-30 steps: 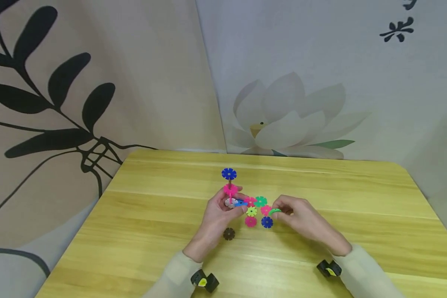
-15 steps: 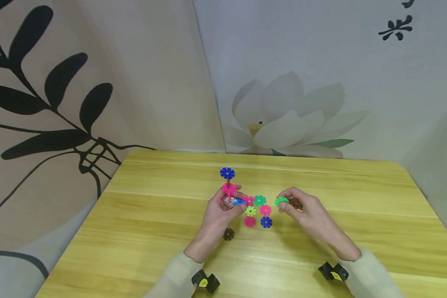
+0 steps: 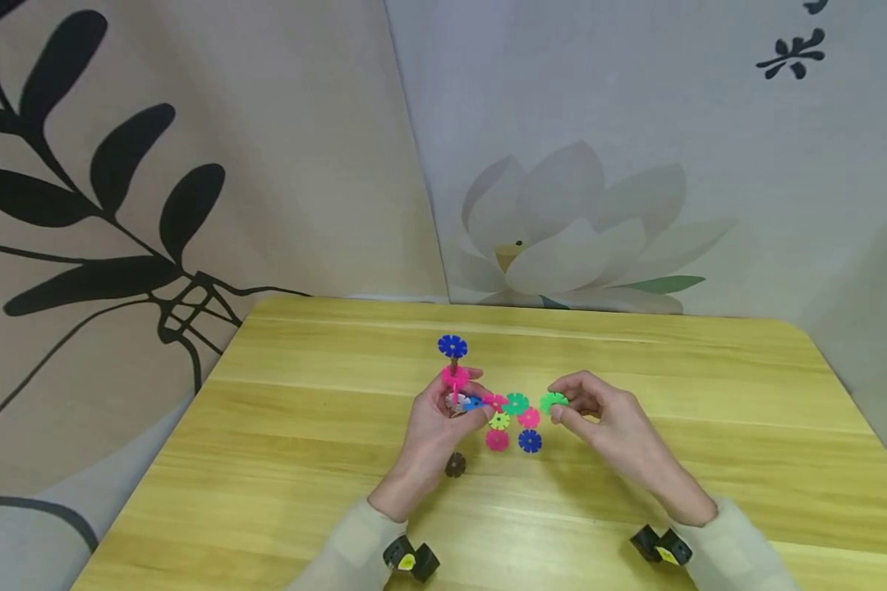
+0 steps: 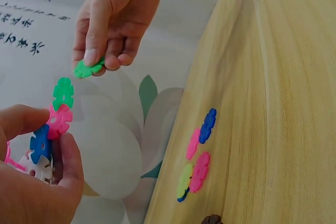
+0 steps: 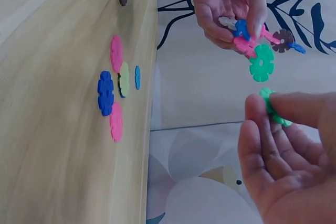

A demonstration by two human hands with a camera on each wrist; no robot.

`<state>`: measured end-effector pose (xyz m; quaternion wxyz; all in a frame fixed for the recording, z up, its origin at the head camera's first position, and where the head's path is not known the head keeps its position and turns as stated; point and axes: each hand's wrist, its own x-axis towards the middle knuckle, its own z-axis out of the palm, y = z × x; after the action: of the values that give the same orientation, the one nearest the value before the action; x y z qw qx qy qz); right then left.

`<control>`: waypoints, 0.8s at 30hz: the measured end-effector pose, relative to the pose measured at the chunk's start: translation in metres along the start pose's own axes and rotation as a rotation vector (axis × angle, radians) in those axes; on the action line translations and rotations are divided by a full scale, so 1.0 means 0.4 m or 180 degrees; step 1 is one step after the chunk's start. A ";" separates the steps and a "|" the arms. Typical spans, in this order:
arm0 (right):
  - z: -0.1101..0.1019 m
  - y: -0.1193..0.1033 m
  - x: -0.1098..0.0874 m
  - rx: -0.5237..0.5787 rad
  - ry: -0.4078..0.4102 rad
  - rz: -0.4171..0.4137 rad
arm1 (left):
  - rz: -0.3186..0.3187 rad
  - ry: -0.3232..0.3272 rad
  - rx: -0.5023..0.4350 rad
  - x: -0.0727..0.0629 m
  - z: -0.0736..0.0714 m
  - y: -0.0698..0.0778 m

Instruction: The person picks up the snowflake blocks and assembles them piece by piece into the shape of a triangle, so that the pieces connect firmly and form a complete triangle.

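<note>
My left hand point(image 3: 434, 423) grips a chain of linked notched snowflake discs between thumb and fingers. Its far end is a green disc point(image 3: 516, 404), joined to a pink disc point(image 4: 60, 120) and then a blue disc point(image 4: 40, 144) near my fingertips. A white disc point(image 4: 37, 168) is partly covered by the hand. Another branch rises through a pink disc point(image 3: 455, 378) and a brown disc point(image 5: 282, 40) to a dark blue disc point(image 3: 452, 346). My right hand point(image 3: 612, 423) pinches a single light green disc point(image 3: 553, 403), slightly apart from the chain's green end.
Loose discs lie on the wooden table point(image 3: 303, 427): pink point(image 3: 498, 441), yellow-green point(image 3: 498, 420), dark blue point(image 3: 530, 442), another pink point(image 3: 529, 418) and brown point(image 3: 455, 465). A light blue disc point(image 5: 137, 77) shows in the right wrist view. A printed wall backs the table.
My right hand has moved the light green disc up and right, away from the loose discs, turning its face into view, then slightly back left. The left hand has barely moved.
</note>
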<state>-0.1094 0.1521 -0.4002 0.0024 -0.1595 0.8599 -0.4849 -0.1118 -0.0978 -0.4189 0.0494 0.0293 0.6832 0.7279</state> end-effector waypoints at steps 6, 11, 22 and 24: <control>0.019 -0.001 0.000 -0.0082 0.0133 -0.0152 | -0.0013 0.0071 0.0072 -0.001 0.000 -0.001; 0.026 -0.004 0.003 -0.0077 0.0135 -0.0278 | 0.0016 0.0112 0.0128 -0.001 0.004 0.000; 0.039 -0.001 0.008 -0.0047 0.0132 -0.0420 | 0.0043 0.0121 0.0109 -0.001 0.012 -0.005; 0.040 0.000 0.008 -0.0047 0.0136 -0.0463 | 0.0028 0.0126 0.0121 -0.002 0.013 -0.007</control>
<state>-0.1100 0.1378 -0.4083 -0.0524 -0.2112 0.8494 -0.4808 -0.1104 -0.0925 -0.4213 0.0321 0.0189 0.6977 0.7154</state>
